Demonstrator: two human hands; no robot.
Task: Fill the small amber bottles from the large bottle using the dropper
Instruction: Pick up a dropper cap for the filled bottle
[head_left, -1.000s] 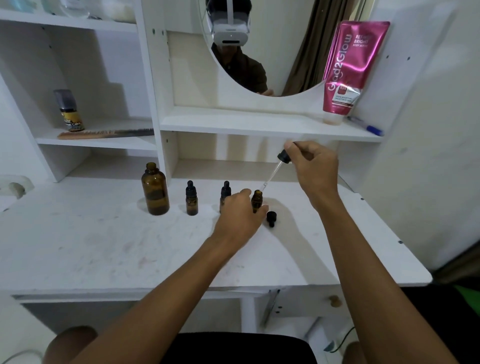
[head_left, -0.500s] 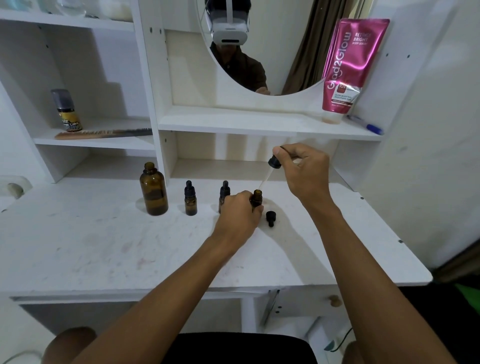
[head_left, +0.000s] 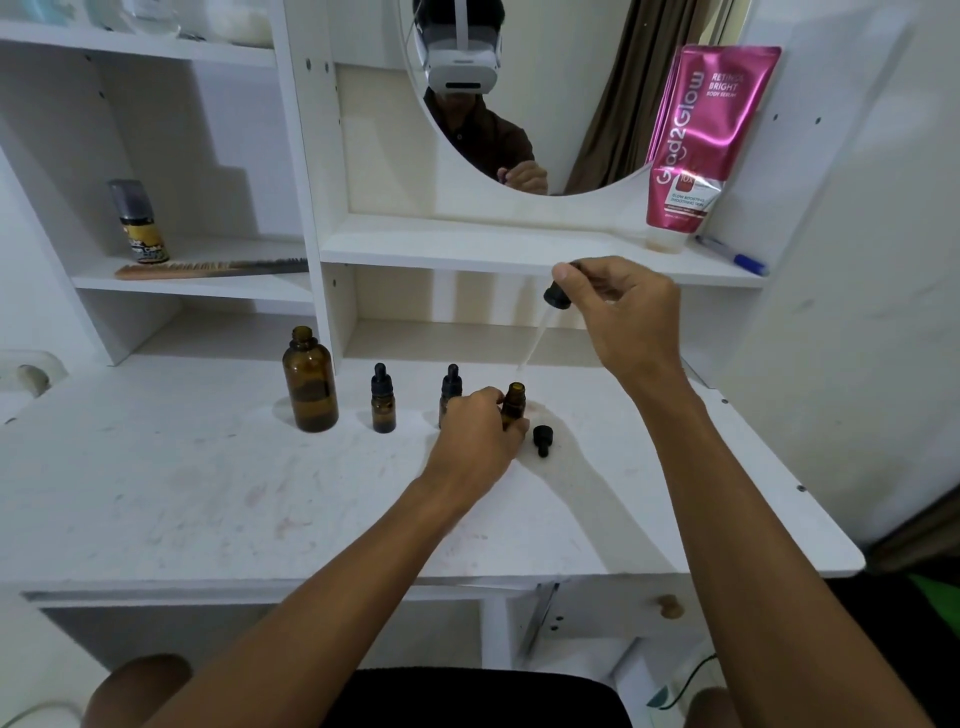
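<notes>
An uncapped large amber bottle (head_left: 310, 384) stands on the white desk (head_left: 208, 493). To its right stand two capped small amber bottles (head_left: 383, 400) (head_left: 450, 387). My left hand (head_left: 480, 434) grips a third small bottle (head_left: 513, 402), which is open and upright. My right hand (head_left: 621, 312) pinches the black bulb of the dropper (head_left: 543, 327). Its glass tube slants down, with the tip just above and slightly right of the open bottle's mouth. A black cap (head_left: 542, 438) lies on the desk to the right of that bottle.
A shelf edge (head_left: 467, 249) runs just above my right hand. A pink tube (head_left: 696, 140) and a blue pen (head_left: 732, 255) rest on that shelf. A comb (head_left: 208, 267) and a small spray can (head_left: 139, 221) sit on the left shelf. A mirror (head_left: 519, 93) hangs behind.
My right hand has lifted the dropper, so its tip has come up out of the open small bottle's mouth. My left hand has stayed on the bottle.
</notes>
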